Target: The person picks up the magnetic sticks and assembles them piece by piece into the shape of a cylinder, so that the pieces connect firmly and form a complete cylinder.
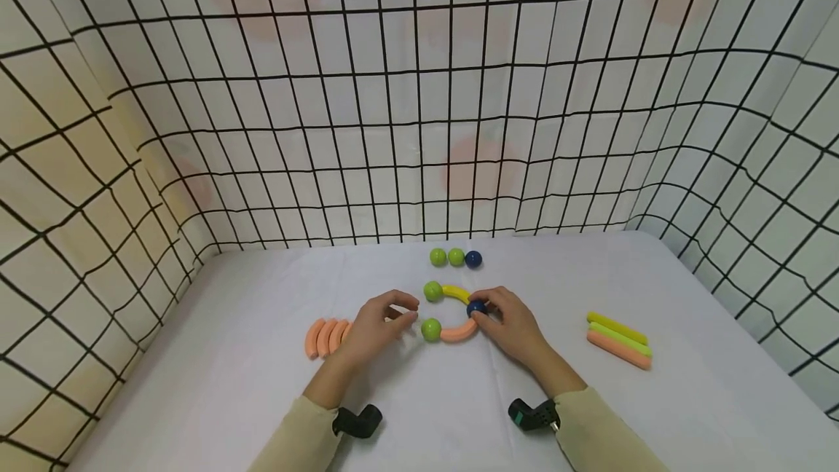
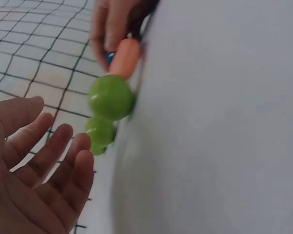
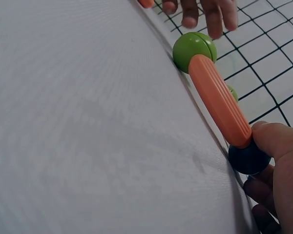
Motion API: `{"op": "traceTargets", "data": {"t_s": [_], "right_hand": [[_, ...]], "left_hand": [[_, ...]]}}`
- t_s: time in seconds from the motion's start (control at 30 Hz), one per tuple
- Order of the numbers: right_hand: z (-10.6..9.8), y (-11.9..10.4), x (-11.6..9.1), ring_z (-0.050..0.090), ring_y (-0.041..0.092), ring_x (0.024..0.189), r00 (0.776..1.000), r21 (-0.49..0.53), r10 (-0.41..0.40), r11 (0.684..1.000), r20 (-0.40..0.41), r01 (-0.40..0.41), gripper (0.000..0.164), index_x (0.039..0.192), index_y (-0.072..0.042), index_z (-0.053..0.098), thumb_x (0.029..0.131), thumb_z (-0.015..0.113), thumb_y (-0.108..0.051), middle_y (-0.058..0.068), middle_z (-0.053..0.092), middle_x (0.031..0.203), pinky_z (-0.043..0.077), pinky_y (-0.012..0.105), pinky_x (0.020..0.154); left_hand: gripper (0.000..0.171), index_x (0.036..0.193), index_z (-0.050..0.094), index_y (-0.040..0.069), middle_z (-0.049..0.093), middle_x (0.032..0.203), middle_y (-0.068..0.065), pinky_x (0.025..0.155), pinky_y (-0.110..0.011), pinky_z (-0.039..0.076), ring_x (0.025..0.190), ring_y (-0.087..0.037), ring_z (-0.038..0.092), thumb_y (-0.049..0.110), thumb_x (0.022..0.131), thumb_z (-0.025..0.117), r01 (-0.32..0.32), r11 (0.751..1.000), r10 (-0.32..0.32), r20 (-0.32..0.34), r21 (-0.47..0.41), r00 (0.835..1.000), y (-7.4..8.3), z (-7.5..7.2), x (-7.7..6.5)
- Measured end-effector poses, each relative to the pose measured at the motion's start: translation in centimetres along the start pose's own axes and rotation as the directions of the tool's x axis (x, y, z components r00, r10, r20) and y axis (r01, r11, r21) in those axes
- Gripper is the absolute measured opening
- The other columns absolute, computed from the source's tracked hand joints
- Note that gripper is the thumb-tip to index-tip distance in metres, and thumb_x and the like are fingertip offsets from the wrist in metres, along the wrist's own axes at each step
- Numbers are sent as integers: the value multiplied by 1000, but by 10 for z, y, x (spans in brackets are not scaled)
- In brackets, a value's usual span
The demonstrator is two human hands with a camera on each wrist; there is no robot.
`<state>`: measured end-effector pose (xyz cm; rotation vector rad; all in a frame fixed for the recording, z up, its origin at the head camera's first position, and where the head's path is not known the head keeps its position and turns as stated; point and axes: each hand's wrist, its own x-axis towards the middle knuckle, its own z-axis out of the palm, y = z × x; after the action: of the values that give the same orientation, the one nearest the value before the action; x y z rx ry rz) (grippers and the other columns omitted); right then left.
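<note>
My right hand [image 1: 507, 323] pinches a dark blue ball [image 1: 476, 307] between thumb and fingers. From that ball a curved orange rod [image 3: 219, 100] runs to a green ball [image 1: 430, 330], and a curved yellow rod [image 1: 457, 293] runs to another green ball [image 1: 432, 290]. Together they form an arc lying on the table, its gap towards the left. Just left of the gap hovers my left hand [image 1: 383, 323], fingers apart and holding nothing. In the left wrist view its loosely spread fingers [image 2: 56, 161] stand beside the green balls.
Behind the arc, two green balls [image 1: 447, 257] and a dark blue ball [image 1: 473, 259] sit in a row. Several curved orange rods [image 1: 324, 338] lie at left, partly behind the left hand. Straight yellow, lime and orange rods [image 1: 619, 341] lie at right. Black netting [image 1: 419, 122] surrounds the white table [image 1: 432, 414].
</note>
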<state>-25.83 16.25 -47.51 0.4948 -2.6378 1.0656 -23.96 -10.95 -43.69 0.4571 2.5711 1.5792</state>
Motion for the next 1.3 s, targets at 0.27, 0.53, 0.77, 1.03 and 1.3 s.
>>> {"op": "traceTargets", "data": {"t_s": [0.27, 0.53, 0.77, 1.03, 1.3], "right_hand": [[2, 4, 1, 62, 16, 98, 1000, 0, -7, 1000, -7, 7, 26, 117, -17, 68, 91, 73, -21, 1, 67, 110, 51, 39, 88], [3, 3, 1, 63, 18, 97, 1000, 11, -8, 1000, -13, 8, 26, 117, -17, 68, 91, 73, -20, 2, 68, 110, 51, 40, 88], [3, 5, 1, 62, 16, 95, 1000, 10, -22, 1000, -10, 22, 26, 116, -17, 68, 91, 73, -21, 1, 67, 109, 51, 37, 85], [2, 5, 0, 62, 14, 94, 1000, 12, -16, 1000, -12, 16, 26, 116, -17, 69, 91, 74, -20, 0, 67, 107, 50, 36, 83], [3, 4, 0, 62, 14, 95, 1000, -1, -1, 1000, -3, 1, 25, 116, -18, 68, 91, 73, -21, 0, 67, 108, 50, 35, 84]], "left_hand": [[28, 120, 67, 11, 67, 108, -3, 79, -31, 53, 94, -15, 63, 25, 96, 68, -7, 998, 1, 89, 66, 996, 8, -44, -6], [20, 113, 68, 22, 68, 105, 2, 85, -33, 48, 98, -17, 60, 24, 93, 71, 0, 985, -17, 99, 175, 995, 6, -86, -17], [24, 115, 66, 19, 62, 104, -5, 77, -31, 49, 93, -20, 60, 22, 92, 72, 32, 983, -44, 61, 180, 997, -7, -111, -26], [45, 131, 59, 12, 59, 123, -15, 83, -34, 48, 109, -26, 58, 22, 90, 74, 94, 967, -114, 71, 237, 991, -26, -134, -37], [48, 134, 57, 12, 58, 125, -13, 83, -32, 49, 106, -24, 60, 22, 89, 74, 190, 958, -213, 91, 213, 973, -46, -147, -45]]}}
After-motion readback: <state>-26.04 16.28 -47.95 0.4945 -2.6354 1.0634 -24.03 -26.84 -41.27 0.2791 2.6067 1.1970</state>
